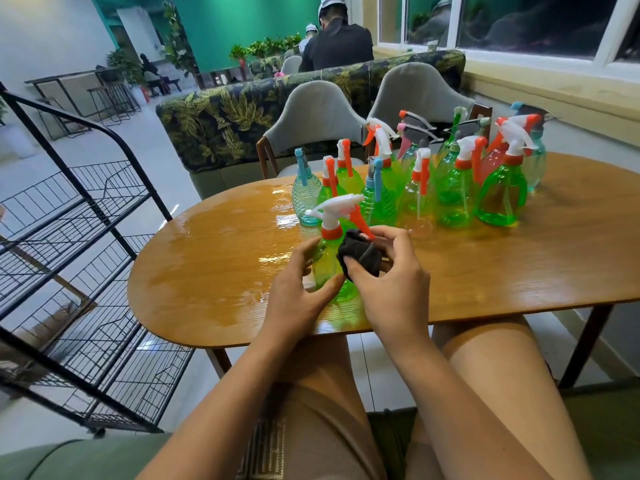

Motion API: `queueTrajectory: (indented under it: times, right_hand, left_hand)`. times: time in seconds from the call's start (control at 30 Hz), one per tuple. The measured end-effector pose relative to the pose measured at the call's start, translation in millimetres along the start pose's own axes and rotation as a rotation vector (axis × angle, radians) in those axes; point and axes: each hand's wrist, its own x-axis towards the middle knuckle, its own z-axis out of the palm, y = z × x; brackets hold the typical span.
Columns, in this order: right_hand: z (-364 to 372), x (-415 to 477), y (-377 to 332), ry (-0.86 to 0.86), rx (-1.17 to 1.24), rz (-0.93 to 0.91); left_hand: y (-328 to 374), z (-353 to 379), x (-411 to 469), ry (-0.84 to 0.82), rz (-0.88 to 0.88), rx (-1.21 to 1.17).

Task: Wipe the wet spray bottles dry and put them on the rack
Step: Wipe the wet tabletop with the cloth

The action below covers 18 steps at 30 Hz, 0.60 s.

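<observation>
A green bottle (327, 268) with a white spray head and an orange trigger is held upright near the front edge of the tabletop (519, 265). It is gripped by the left hand (298, 289), fingers curled round its left side, thumb laid across its lower front. A black cloth (360, 252) is pinched in the right hand (388, 271) and pressed against the bottle's right shoulder, just under the trigger. Much of the body is covered by cloth and hands; whether the base rests on the wood or is lifted cannot be told. A wet sheen is seen on the tabletop's left half. Behind, the other bottles (457, 188) are crowded upright, overlapping, so no count can be made. The rack (86, 244) at the left is cut off by the frame.
</observation>
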Motion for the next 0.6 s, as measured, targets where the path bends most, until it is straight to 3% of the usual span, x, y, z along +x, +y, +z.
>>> queueTrajectory:
  times: [0.17, 0.33, 0.6]
  right_hand:
    - [-3.3, 6.8, 3.9, -0.065, -0.098, 0.051]
    - [-6.4, 13.4, 23.4, -0.241, -0.280, 0.201]
    - [2.1, 8.6, 34.0, -0.293, -0.362, 0.096]
  left_hand:
    - [1.2, 1.9, -0.1, 0.003, -0.044, -0.039]
    - [-2.2, 3.5, 3.3, 0.022, -0.051, -0.053]
    - [-2.6, 5.1, 4.3, 0.041, -0.069, -0.015]
